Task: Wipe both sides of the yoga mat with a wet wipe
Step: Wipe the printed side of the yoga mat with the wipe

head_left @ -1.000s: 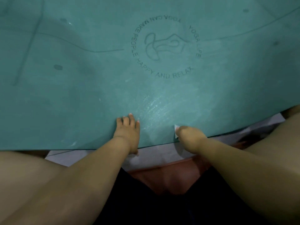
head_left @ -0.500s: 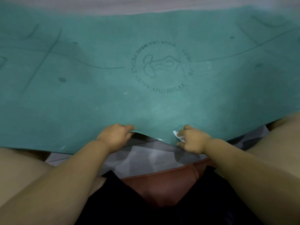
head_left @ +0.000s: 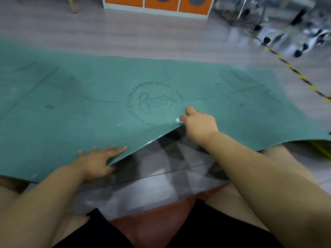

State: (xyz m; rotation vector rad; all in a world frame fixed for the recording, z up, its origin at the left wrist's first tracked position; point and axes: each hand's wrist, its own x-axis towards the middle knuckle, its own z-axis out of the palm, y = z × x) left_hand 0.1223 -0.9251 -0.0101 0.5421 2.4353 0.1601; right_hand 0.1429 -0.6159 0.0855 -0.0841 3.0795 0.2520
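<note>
A teal yoga mat (head_left: 75,115) with a round printed logo lies spread across the floor in front of me. Its near edge is raised off the floor in the middle. My right hand (head_left: 198,122) pinches that raised edge beside the logo, and a bit of white wet wipe (head_left: 177,120) shows in the same fingers. My left hand (head_left: 100,158) lies flat with fingers spread, pressing the mat's near edge down on the left.
Under the lifted edge shows a grey patterned floor mat (head_left: 161,167). An orange and white cabinet (head_left: 157,4) stands at the back. Wheeled chair bases (head_left: 286,33) crowd the back right, with yellow-black tape (head_left: 293,70) on the floor. My bare knees frame the bottom.
My right hand has lifted the mat's edge higher and carried it forward toward the logo. My left hand has let go of its pinch and now lies flat on the edge.
</note>
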